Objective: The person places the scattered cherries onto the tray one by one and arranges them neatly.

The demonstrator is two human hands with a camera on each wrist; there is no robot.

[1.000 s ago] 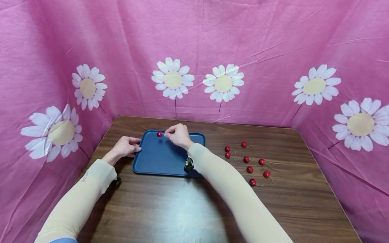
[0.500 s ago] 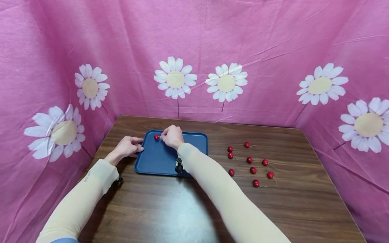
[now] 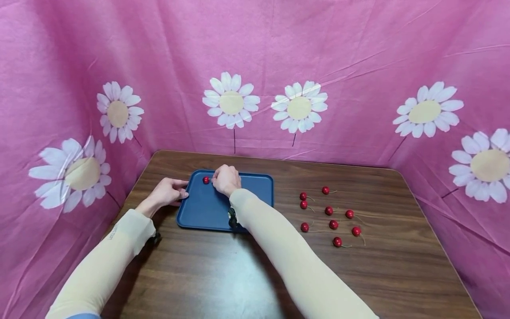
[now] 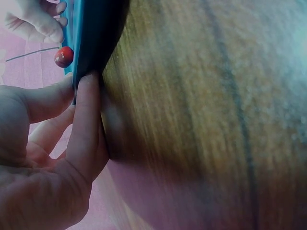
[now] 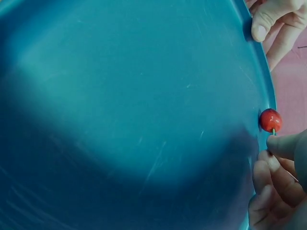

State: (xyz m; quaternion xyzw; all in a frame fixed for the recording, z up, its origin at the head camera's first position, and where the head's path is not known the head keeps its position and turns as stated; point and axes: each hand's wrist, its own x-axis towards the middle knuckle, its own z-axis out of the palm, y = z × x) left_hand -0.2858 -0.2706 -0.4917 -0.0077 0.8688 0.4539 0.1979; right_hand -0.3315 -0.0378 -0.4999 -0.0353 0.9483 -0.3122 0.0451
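Observation:
By its thin stem, my right hand (image 3: 226, 180) pinches a red cherry (image 3: 206, 180) at the far left part of the blue tray (image 3: 203, 212). The right wrist view has this cherry (image 5: 270, 120) close by the tray's rim, the stem running between thumb and fingers. My left hand (image 3: 167, 192) grips the tray's left edge, thumb over the rim and fingers along the outside, as the left wrist view also shows of that hand (image 4: 57, 143). The hand and sleeve on the right cover part of the tray.
Several stemmed cherries lie scattered on the wooden table (image 3: 179, 274) right of the tray, one (image 3: 304, 227) nearest its right side and another (image 3: 337, 242) nearest the front. A pink curtain with daisies (image 3: 255, 44) hangs round the table's back and sides.
My right hand has moved left and lowered the cherry toward the tray's far left corner. One loose cherry, earlier behind the right forearm, now shows. The left hand has kept its hold.

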